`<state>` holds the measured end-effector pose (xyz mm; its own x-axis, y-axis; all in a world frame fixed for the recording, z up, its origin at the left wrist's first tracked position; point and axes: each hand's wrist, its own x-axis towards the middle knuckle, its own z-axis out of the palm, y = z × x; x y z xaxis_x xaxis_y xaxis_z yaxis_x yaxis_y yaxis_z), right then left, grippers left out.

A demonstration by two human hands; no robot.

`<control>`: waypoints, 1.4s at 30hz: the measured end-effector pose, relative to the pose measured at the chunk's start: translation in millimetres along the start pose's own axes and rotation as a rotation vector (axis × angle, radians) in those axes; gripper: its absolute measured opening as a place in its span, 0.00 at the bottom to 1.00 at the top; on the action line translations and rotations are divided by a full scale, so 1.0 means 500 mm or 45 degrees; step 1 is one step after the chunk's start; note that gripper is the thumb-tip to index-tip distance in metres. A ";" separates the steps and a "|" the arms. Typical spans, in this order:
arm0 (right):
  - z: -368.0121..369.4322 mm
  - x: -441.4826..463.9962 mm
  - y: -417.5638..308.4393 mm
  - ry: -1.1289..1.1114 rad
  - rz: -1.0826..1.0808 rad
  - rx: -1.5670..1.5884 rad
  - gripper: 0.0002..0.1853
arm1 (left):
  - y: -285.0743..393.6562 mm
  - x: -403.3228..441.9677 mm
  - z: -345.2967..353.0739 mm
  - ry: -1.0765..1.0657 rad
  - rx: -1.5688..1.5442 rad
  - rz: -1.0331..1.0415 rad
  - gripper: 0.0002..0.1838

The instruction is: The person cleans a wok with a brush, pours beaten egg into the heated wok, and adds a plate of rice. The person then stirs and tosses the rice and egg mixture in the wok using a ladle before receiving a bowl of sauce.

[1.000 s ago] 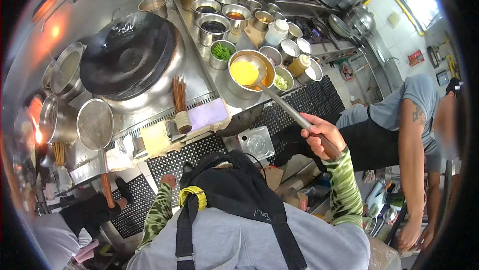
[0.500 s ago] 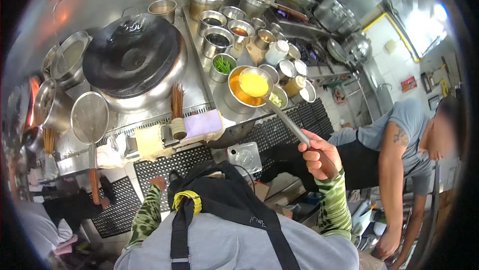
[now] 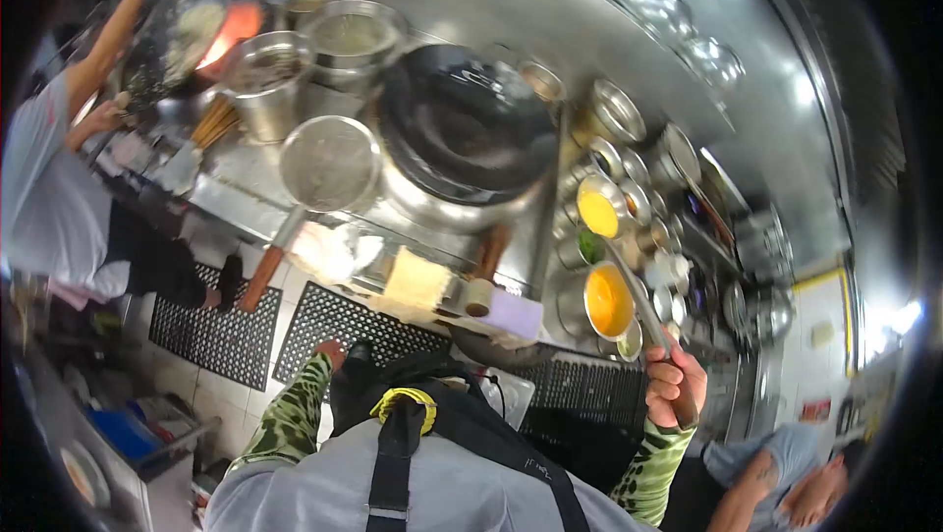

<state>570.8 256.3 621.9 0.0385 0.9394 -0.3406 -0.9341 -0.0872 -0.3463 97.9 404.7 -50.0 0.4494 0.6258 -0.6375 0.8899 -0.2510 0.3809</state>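
My right hand (image 3: 676, 385) is closed around the handle of a ladle (image 3: 637, 286). The bowl of the ladle carries a yellow liquid (image 3: 597, 214) that looks like beaten egg. Just below it stands a metal pot of orange-yellow liquid (image 3: 609, 301). A dark wok (image 3: 462, 124) rests on the burner to the left of the ladle, with only a glossy sheen visible inside. My left hand (image 3: 332, 351) hangs low by my body, near the counter's front; its fingers are too small and blurred to read.
A mesh strainer (image 3: 330, 164) with a wooden handle lies across the counter edge. Folded cloths (image 3: 416, 281) and a bamboo brush (image 3: 491, 255) are along the front. Sauce pots crowd the right. A co-worker (image 3: 74, 188) handles a flaming wok at left; another person (image 3: 761, 473) is at lower right.
My view has swung left, bringing the co-worker and flames into sight. The full ladle has moved from over the egg pot towards the sauce pots behind it, nearer the wok.
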 end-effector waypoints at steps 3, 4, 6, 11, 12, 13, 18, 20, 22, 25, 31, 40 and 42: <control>0.005 0.096 -0.001 -0.004 0.062 -0.010 0.25 | 0.052 -0.206 -0.155 0.055 -0.467 -0.607 0.23; -0.003 0.136 -0.010 -0.055 0.119 -0.008 0.25 | 0.019 -0.224 -0.135 0.162 -0.493 -0.683 0.24; -0.013 0.227 -0.027 -0.094 0.362 0.047 0.17 | -0.039 -0.277 -0.138 0.128 -0.601 -0.699 0.23; 0.006 0.453 0.011 -0.054 0.224 -0.529 0.14 | -0.112 -0.429 -0.042 0.503 -0.857 -0.950 0.17; -0.001 0.480 0.020 -0.004 0.165 -0.620 0.15 | -0.113 -0.463 0.004 0.630 -0.839 -0.947 0.17; -0.032 0.527 0.012 -0.067 0.224 -0.643 0.17 | -0.122 -0.484 0.060 0.630 -1.169 -1.065 0.17; -0.085 0.632 0.042 0.063 0.109 -1.079 0.27 | -0.029 -0.601 0.281 0.412 -1.243 -1.286 0.21; -0.076 0.624 0.074 0.106 -0.037 -1.285 0.28 | 0.028 -0.650 0.281 0.294 -1.249 -1.373 0.23; -0.081 0.619 0.104 0.145 -0.119 -1.347 0.31 | 0.055 -0.678 0.304 0.185 -1.325 -1.431 0.24; -0.090 0.647 0.132 0.139 -0.144 -1.554 0.35 | 0.081 -0.701 0.340 0.526 -1.304 -1.298 0.23; -0.247 0.787 0.078 -0.161 -0.616 -2.149 0.35 | 0.072 -0.694 0.160 0.758 -1.341 -1.336 0.24; -0.128 0.759 0.258 0.549 -0.992 -3.241 0.33 | -0.144 -0.805 -0.327 1.875 -1.236 -0.588 0.27; -0.173 0.808 0.238 0.482 -1.044 -3.238 0.32 | -0.267 -0.796 -0.464 2.268 -1.069 -0.226 0.27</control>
<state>505.8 596.8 367.6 0.2148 0.9332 0.2881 0.9765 -0.1994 -0.0824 -218.1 360.3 308.2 -0.6735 0.6366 0.3757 0.4140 -0.0963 0.9052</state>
